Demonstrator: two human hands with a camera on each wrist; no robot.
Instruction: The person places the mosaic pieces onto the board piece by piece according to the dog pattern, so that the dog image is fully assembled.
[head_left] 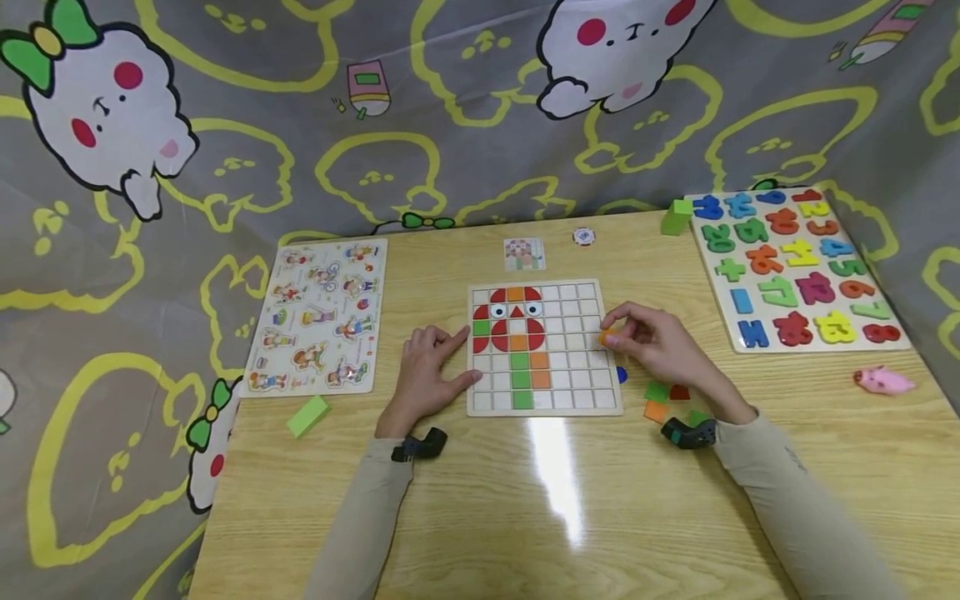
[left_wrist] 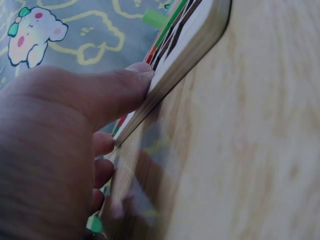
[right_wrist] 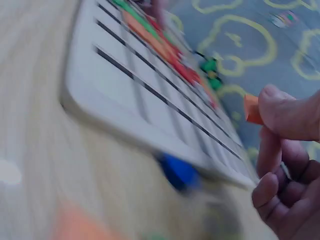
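A wooden grid board [head_left: 573,379] lies flat on the table, its left part set with red, green, orange and white-and-black eye tiles. My left hand [head_left: 427,375] rests at the board's left side, thumb [left_wrist: 120,92] and index fingertip touching the edge. Near the right edge, my right hand [head_left: 660,343] pinches a small orange tile [right_wrist: 252,109] between thumb and index finger. Below that hand lie a blue piece [head_left: 622,375] by the board's edge, a green tile [head_left: 657,392], a dark red tile [head_left: 679,392] and an orange tile [head_left: 656,411].
A small picture card [head_left: 523,253] and a round chip [head_left: 583,237] lie behind the board. On the left are a picture puzzle [head_left: 307,312] and a green block [head_left: 307,416]. On the right stand another green block [head_left: 677,217], a number puzzle [head_left: 720,292] and a pink pig [head_left: 885,380].
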